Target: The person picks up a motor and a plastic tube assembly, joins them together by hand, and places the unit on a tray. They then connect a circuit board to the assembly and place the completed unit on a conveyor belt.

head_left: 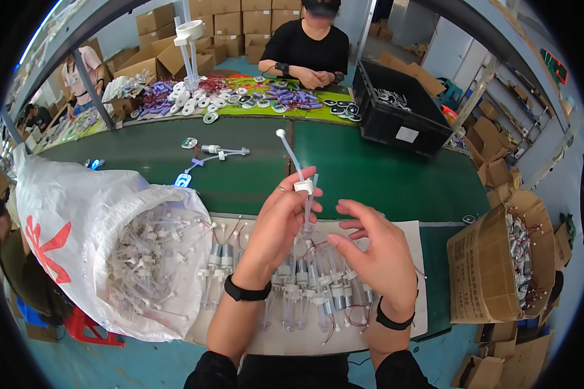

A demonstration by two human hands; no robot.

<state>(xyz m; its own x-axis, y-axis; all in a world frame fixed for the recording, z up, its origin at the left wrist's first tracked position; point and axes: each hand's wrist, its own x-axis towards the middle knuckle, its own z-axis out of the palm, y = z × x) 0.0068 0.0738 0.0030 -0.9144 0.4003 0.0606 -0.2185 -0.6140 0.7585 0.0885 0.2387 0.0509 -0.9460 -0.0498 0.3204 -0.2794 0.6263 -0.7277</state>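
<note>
My left hand (277,220) pinches a clear plastic tube piece with a white collar (303,187). Its longer tube rises at a tilt and ends in a small white ball; a shorter tube hangs below the collar. To the right of it, my right hand (379,249) is held open with its fingers apart, touching nothing that I can see. Beneath both hands, several small silver motors with clear tubes and white fittings (302,279) lie in rows on a cardboard sheet (405,236). The forearms and hands hide part of these rows.
At left a white woven sack (78,220) spills similar tube pieces (149,259). A carton (477,272) of wired motors stands at right. Across the green belt (370,168) lie a wired assembly (220,153), a black bin (396,123) and purple cells (298,97); a co-worker (308,48) sits opposite.
</note>
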